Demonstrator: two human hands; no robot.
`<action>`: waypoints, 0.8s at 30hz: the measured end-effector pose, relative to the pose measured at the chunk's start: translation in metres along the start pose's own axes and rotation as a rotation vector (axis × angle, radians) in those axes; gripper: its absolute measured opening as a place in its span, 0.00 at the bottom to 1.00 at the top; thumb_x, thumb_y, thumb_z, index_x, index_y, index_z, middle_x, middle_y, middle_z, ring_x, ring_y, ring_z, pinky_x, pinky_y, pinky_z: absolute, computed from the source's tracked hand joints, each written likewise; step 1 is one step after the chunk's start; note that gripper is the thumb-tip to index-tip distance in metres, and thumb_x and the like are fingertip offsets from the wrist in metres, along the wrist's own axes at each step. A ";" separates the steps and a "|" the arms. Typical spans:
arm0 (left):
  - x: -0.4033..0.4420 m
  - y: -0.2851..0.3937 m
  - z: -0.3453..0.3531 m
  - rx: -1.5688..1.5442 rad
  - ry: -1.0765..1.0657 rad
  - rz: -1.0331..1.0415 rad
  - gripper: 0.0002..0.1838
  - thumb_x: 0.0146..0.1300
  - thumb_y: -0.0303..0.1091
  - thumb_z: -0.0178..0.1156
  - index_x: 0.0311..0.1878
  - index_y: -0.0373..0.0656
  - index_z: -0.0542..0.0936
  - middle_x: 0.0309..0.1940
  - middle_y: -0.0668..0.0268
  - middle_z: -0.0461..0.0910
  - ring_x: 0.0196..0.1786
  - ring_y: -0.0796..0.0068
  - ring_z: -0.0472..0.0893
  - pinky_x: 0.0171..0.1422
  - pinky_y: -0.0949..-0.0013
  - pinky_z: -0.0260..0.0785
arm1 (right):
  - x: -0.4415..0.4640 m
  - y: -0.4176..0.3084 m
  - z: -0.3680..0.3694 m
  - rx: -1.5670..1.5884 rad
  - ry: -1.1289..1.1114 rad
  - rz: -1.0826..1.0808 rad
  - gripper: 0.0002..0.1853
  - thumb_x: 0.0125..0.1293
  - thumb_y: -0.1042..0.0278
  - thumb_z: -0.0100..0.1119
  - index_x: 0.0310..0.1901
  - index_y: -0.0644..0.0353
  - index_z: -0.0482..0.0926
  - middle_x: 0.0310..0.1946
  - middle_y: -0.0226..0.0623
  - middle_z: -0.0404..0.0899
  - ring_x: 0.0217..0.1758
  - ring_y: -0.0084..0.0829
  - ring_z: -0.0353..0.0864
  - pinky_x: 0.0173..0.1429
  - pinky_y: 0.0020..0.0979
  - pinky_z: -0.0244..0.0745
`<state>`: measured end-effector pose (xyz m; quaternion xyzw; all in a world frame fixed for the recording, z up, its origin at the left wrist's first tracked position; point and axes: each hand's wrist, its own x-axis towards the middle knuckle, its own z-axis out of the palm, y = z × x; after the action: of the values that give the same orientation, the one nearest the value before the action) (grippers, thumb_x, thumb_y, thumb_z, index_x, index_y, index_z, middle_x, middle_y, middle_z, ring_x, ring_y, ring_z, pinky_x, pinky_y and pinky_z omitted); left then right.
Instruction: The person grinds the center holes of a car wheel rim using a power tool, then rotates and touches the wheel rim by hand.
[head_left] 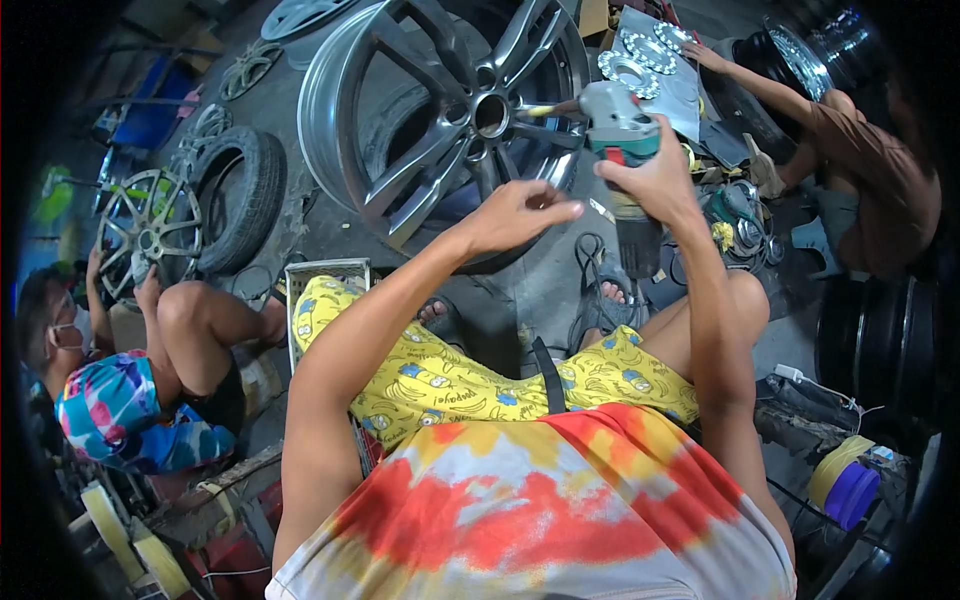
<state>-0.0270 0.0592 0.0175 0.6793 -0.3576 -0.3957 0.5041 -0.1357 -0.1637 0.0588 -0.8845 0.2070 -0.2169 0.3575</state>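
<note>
A large grey alloy wheel (400,90) with split spokes stands tilted in front of me. My right hand (660,180) is wrapped round a teal and grey power grinder (612,115), held upright at the wheel's right side. From the grinder's head a slim yellowish bit (545,111) points left towards the wheel's centre hub; whether it touches the metal, I cannot tell. My left hand (520,215) hovers in front of the lower spokes, thumb and forefinger apart, with nothing visible in it. Its other fingers are partly hidden.
At left a seated person (130,400) holds a smaller wheel (150,235) near a tire (240,200). At right another person (870,170) reaches towards shiny ring-shaped parts (640,60). Cables (740,225) lie on the floor. Dark rims (880,330) and a yellow-purple spool (848,485) are close by.
</note>
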 end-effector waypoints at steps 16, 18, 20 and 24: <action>0.017 -0.135 -0.026 0.362 0.501 -0.331 0.40 0.63 0.48 0.74 0.63 0.21 0.72 0.48 0.48 0.85 0.51 0.63 0.85 0.59 0.64 0.76 | -0.001 -0.003 -0.040 0.141 0.077 -0.010 0.50 0.41 0.54 0.83 0.65 0.68 0.69 0.51 0.51 0.85 0.53 0.41 0.86 0.63 0.38 0.78; 0.027 -0.141 -0.023 0.152 0.418 -0.301 0.33 0.65 0.43 0.72 0.60 0.24 0.73 0.47 0.51 0.85 0.49 0.65 0.85 0.58 0.64 0.77 | -0.003 -0.001 -0.044 0.213 0.017 0.000 0.50 0.41 0.54 0.83 0.66 0.68 0.69 0.51 0.49 0.85 0.54 0.39 0.84 0.64 0.36 0.76; 0.028 -0.142 -0.018 -0.264 0.262 -0.257 0.19 0.69 0.35 0.67 0.53 0.29 0.75 0.44 0.56 0.84 0.43 0.68 0.85 0.56 0.63 0.79 | -0.003 0.003 -0.045 0.215 0.010 0.012 0.50 0.41 0.54 0.83 0.66 0.67 0.69 0.51 0.47 0.85 0.55 0.37 0.83 0.65 0.35 0.75; 0.023 -0.135 -0.008 -0.093 0.391 -0.221 0.18 0.73 0.29 0.61 0.58 0.31 0.68 0.39 0.57 0.85 0.41 0.70 0.85 0.53 0.62 0.79 | 0.001 0.006 -0.031 0.189 -0.034 -0.005 0.50 0.41 0.54 0.82 0.66 0.66 0.70 0.52 0.51 0.85 0.56 0.43 0.84 0.65 0.38 0.75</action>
<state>0.0022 0.0742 -0.1159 0.7542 -0.1581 -0.3254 0.5480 -0.1528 -0.1846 0.0744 -0.8509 0.1773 -0.2214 0.4422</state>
